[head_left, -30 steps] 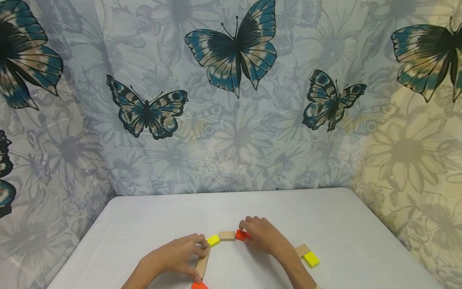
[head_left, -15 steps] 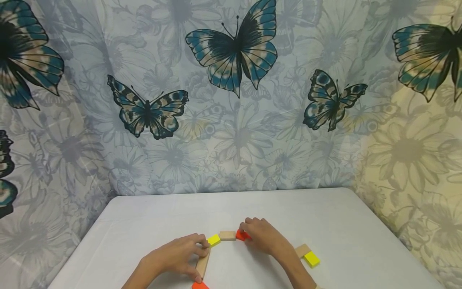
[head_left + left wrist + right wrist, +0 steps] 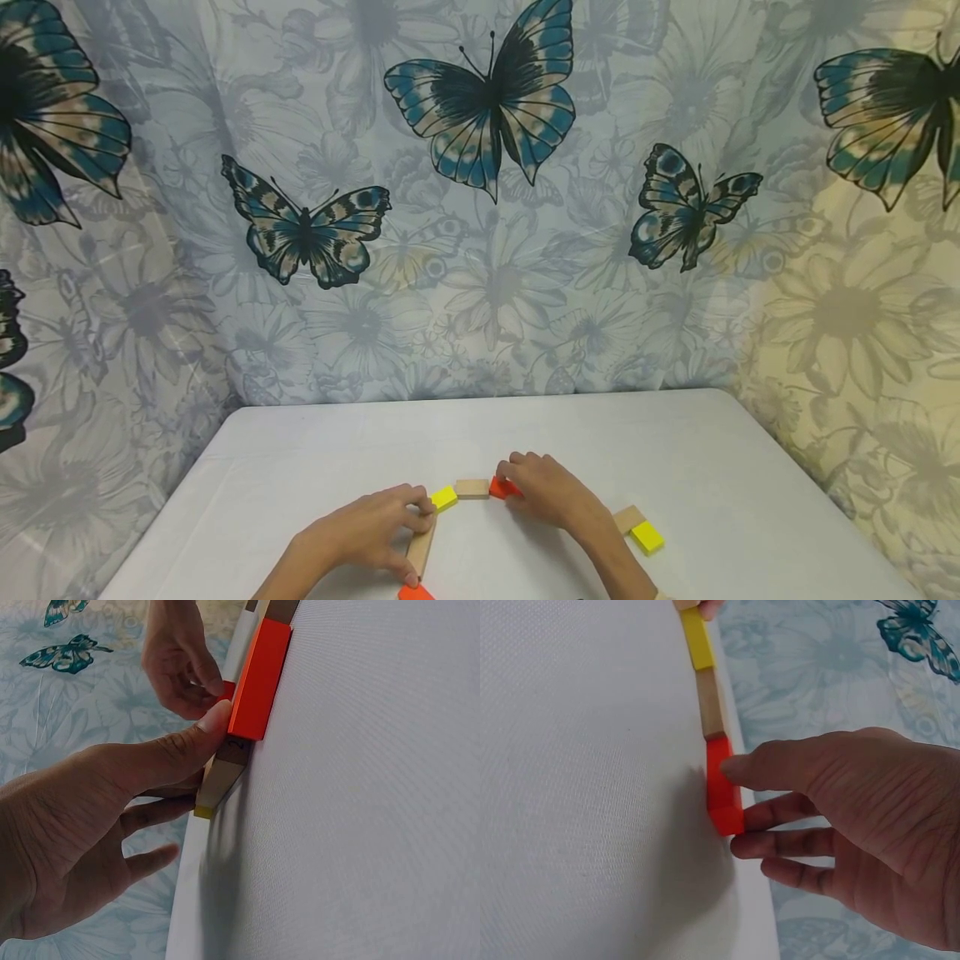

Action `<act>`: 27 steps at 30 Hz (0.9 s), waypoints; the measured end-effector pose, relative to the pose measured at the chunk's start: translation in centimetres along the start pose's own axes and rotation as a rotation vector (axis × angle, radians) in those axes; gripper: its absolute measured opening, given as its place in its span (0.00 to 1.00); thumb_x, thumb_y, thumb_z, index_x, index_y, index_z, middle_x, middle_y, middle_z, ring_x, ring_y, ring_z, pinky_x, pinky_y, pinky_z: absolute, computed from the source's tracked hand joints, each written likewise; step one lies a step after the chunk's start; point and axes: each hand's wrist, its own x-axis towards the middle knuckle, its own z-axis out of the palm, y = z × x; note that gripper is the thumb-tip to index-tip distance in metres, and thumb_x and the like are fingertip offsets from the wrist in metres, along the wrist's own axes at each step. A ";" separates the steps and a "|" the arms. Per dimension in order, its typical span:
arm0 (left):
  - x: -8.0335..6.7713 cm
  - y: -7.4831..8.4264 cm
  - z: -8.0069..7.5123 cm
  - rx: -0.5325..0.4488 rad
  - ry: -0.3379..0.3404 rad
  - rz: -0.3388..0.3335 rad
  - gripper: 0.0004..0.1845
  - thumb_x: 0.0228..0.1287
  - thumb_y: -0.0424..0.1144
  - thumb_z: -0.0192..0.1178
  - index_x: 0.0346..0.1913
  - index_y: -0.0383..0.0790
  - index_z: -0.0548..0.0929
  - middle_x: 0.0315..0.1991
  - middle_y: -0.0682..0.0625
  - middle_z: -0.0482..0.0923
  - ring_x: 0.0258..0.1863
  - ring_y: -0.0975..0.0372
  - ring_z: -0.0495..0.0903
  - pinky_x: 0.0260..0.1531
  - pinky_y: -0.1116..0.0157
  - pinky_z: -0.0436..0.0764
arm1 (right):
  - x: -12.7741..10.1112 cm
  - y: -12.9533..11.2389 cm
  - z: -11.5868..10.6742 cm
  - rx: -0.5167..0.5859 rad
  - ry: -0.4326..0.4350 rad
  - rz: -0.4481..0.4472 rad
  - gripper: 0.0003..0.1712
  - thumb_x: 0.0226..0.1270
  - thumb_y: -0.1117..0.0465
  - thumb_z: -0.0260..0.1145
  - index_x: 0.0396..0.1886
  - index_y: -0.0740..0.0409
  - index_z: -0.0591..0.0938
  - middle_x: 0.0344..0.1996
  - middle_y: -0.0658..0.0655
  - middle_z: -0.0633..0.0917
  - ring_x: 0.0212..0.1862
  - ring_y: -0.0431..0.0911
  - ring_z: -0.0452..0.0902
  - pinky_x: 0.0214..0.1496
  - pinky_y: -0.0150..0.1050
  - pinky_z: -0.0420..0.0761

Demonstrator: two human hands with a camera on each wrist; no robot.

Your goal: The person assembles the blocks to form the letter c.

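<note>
Red block (image 3: pixel 501 488) pinched by right hand (image 3: pixel 551 492), left hand (image 3: pixel 371 532) gripping wooden block (image 3: pixel 421 548)

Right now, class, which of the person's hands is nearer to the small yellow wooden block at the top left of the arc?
The left. The left hand touches the yellow wooden block with its fingertips, while the right hand sits past the plain block, on the red wooden block.

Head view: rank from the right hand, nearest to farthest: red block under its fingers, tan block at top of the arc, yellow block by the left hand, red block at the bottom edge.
1. Red block, touched by the fingertips of the right hand.
2. Tan block, just left of it.
3. Yellow block, further left, at the left hand.
4. Red block at the bottom edge, lowest in frame.
</note>
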 end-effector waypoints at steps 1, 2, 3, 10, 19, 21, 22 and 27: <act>0.0 0.0 0.0 -0.002 -0.001 -0.003 0.35 0.43 0.70 0.54 0.48 0.50 0.83 0.51 0.61 0.69 0.49 0.68 0.69 0.50 0.64 0.74 | 0.0 0.0 0.0 0.003 -0.001 0.001 0.15 0.52 0.57 0.70 0.41 0.46 0.80 0.28 0.42 0.75 0.29 0.37 0.67 0.35 0.32 0.74; 0.0 0.0 0.0 -0.001 0.001 -0.003 0.35 0.43 0.70 0.54 0.48 0.50 0.83 0.50 0.61 0.69 0.49 0.68 0.69 0.50 0.64 0.74 | 0.0 0.1 -0.1 0.007 -0.005 0.004 0.15 0.52 0.56 0.70 0.41 0.46 0.80 0.28 0.42 0.75 0.29 0.37 0.67 0.35 0.32 0.74; 0.0 0.0 0.0 -0.001 0.003 -0.002 0.34 0.43 0.70 0.54 0.48 0.50 0.83 0.50 0.61 0.69 0.49 0.68 0.69 0.50 0.64 0.74 | 0.0 0.1 -0.1 0.010 -0.007 0.006 0.15 0.52 0.56 0.70 0.41 0.46 0.80 0.28 0.42 0.75 0.29 0.37 0.67 0.34 0.32 0.74; 0.0 0.0 -0.1 0.011 0.022 0.022 0.34 0.43 0.70 0.54 0.46 0.49 0.84 0.50 0.60 0.70 0.49 0.67 0.70 0.49 0.64 0.74 | -0.3 0.4 -0.9 0.027 -0.030 0.051 0.15 0.53 0.55 0.69 0.42 0.46 0.80 0.29 0.42 0.75 0.30 0.38 0.67 0.36 0.33 0.75; 0.0 0.0 0.1 0.032 0.054 0.059 0.34 0.44 0.69 0.55 0.46 0.48 0.84 0.49 0.59 0.69 0.48 0.67 0.70 0.50 0.65 0.74 | -1.3 1.4 -2.5 0.092 -0.075 0.068 0.12 0.55 0.57 0.67 0.41 0.47 0.79 0.30 0.44 0.76 0.30 0.37 0.69 0.36 0.36 0.75; 0.0 0.0 0.1 0.035 0.056 0.060 0.34 0.43 0.70 0.54 0.46 0.49 0.84 0.49 0.59 0.69 0.48 0.67 0.70 0.49 0.65 0.74 | -1.7 1.7 -3.0 0.123 -0.105 0.085 0.13 0.55 0.58 0.67 0.42 0.47 0.79 0.32 0.44 0.77 0.32 0.37 0.71 0.37 0.36 0.76; 0.0 0.0 0.2 0.035 0.055 0.060 0.34 0.43 0.70 0.54 0.46 0.49 0.84 0.49 0.59 0.69 0.48 0.67 0.70 0.49 0.65 0.74 | -2.0 1.9 -3.3 0.136 -0.119 0.095 0.13 0.55 0.58 0.67 0.42 0.47 0.79 0.33 0.44 0.77 0.33 0.37 0.72 0.37 0.37 0.76; 0.0 -0.1 0.2 0.030 0.044 0.046 0.34 0.43 0.70 0.54 0.46 0.50 0.83 0.50 0.59 0.69 0.48 0.67 0.69 0.50 0.65 0.74 | -3.4 2.8 -5.0 0.245 -0.213 0.226 0.16 0.54 0.60 0.68 0.44 0.47 0.78 0.35 0.47 0.78 0.37 0.41 0.74 0.37 0.40 0.76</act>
